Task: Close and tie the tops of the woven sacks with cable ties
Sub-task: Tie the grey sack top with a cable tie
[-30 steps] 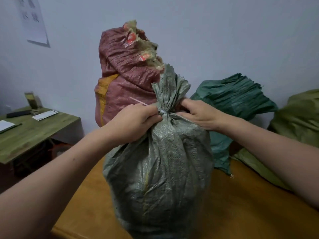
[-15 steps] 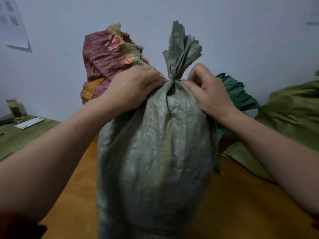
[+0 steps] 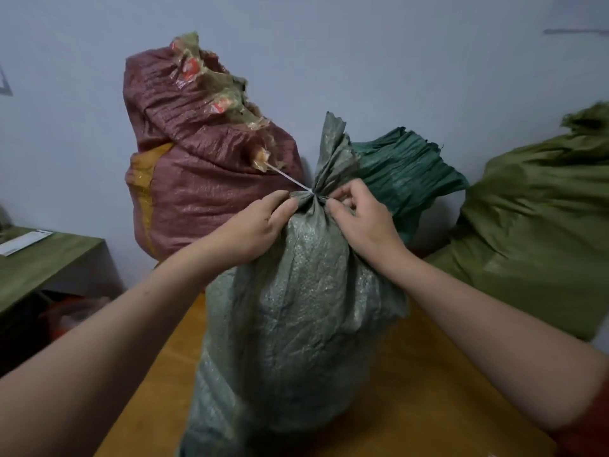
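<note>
now the cable tie [image 3: 290, 179] is poking out; left hand [image 3: 253, 225] and right hand [image 3: 365, 222] are pinching the neck of the sack [image 3: 296, 324].

Base of grey-green sack [image 3: 296, 324] off bottom edge; olive sack [image 3: 543, 225] top blurred.

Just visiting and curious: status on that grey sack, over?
Left hand, right hand pinch the neck. Cable tie round grey sack, tail sticking out. Red sack stands behind.
</note>
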